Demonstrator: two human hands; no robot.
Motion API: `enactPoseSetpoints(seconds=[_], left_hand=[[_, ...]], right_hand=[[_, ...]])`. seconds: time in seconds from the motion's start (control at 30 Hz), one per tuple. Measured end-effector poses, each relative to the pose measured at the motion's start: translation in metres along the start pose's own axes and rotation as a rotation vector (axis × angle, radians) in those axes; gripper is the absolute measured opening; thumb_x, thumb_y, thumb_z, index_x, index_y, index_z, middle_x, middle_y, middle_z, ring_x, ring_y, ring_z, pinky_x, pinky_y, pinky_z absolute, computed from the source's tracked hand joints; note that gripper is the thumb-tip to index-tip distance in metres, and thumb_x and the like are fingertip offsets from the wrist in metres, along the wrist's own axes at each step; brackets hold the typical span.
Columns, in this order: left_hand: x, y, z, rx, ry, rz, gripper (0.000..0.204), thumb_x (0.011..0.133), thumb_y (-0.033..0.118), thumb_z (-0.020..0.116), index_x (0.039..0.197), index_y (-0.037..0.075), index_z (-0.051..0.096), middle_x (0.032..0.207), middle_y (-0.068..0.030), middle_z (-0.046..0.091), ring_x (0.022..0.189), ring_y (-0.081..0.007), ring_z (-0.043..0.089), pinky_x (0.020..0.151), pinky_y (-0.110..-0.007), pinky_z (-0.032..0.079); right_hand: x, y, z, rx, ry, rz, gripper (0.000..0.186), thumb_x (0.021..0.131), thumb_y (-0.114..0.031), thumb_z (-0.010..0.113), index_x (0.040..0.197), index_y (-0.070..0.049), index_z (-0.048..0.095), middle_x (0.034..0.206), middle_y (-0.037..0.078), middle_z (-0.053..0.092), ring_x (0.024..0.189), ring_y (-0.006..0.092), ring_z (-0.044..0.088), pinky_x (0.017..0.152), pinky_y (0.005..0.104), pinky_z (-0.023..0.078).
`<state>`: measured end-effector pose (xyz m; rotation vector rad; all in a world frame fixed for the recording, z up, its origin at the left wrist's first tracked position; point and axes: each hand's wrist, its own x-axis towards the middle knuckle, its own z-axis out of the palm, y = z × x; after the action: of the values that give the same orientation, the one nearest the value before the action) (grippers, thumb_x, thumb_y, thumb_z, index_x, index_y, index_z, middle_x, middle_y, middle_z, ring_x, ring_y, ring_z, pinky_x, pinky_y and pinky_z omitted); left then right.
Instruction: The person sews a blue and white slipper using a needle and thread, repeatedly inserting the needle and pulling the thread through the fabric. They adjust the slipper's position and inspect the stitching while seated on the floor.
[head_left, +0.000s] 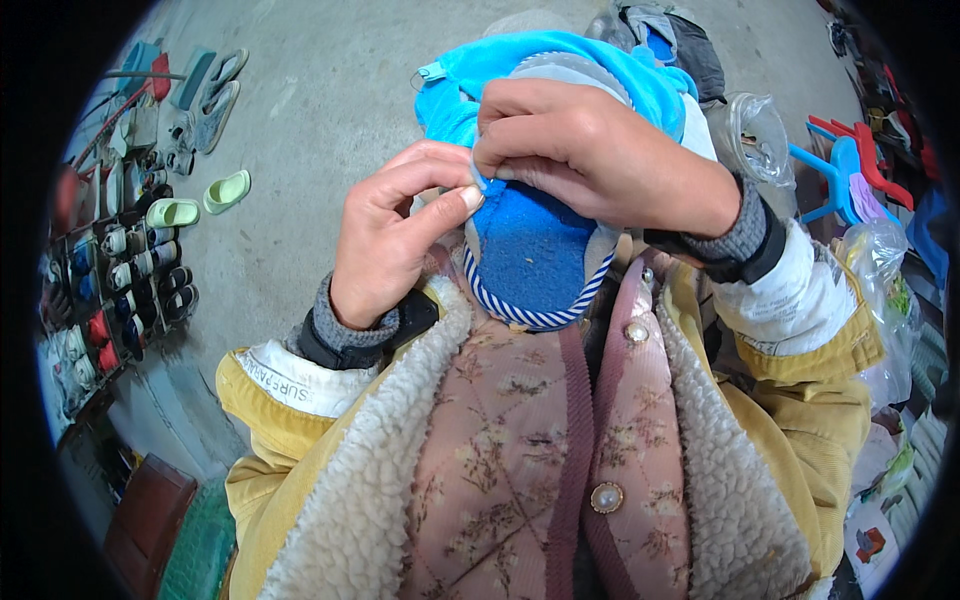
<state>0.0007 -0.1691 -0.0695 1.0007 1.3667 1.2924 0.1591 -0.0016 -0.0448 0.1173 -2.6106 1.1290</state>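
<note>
A slipper (540, 262) with a blue inner sole and blue-and-white striped edging is held up in front of my chest, its rounded heel end toward me. My left hand (395, 220) is closed at its left edge, thumb and forefinger pinching there. From the right, my right hand (590, 145) reaches over the slipper, its fingertips pinched together at the same spot. A bit of light blue shows between the fingertips; whatever else they hold is hidden. Bright blue cloth (450, 105) lies just beyond and under my hands, covering what is beneath it.
Shoes fill a rack (110, 270) on the left, with pale green clogs (227, 192) on the concrete floor (310, 110) near it. At the right stand a clear plastic container (750, 135), a blue stool (838, 175) and plastic bags (880, 290). A dark bag (690, 50) lies at the far side.
</note>
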Motion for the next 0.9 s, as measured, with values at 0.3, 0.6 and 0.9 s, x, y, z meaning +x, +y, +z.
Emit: enactPoseSetpoints(seconds=[0.3,0.6,0.9], left_hand=[[0.002,0.000,0.000,-0.031,-0.019,0.028,0.007,0.089,0.002,0.071,0.093,-0.003,0.070,0.105,-0.0062,0.066,0.096,-0.0124,0.059,0.083,-0.026,0.047],[0.004,-0.005,-0.001,-0.007,-0.005,0.053,0.008,0.090,0.003,0.070,0.095,-0.003,0.070,0.105,-0.0064,0.066,0.097,-0.0134,0.061,0.084,-0.027,0.048],[0.005,-0.004,0.003,-0.071,0.031,0.038,0.011,0.093,0.004,0.066,0.099,-0.004,0.069,0.107,-0.0063,0.067,0.098,-0.0130,0.061,0.085,-0.027,0.049]], right_hand=[[-0.015,-0.017,0.006,-0.262,0.171,-0.004,0.029,0.079,-0.004,0.076,0.105,-0.004,0.063,0.101,0.012,0.062,0.092,0.0322,0.064,0.077,0.0391,0.053],[-0.014,-0.031,0.014,-0.657,0.041,-0.058,0.020,0.078,-0.015,0.067,0.097,-0.010,0.064,0.091,0.006,0.061,0.078,0.0225,0.063,0.068,0.0347,0.052],[-0.005,-0.028,0.021,-0.738,0.052,-0.189,0.014,0.077,-0.016,0.065,0.089,-0.009,0.061,0.083,0.004,0.055,0.076,0.0203,0.060,0.067,0.0327,0.048]])
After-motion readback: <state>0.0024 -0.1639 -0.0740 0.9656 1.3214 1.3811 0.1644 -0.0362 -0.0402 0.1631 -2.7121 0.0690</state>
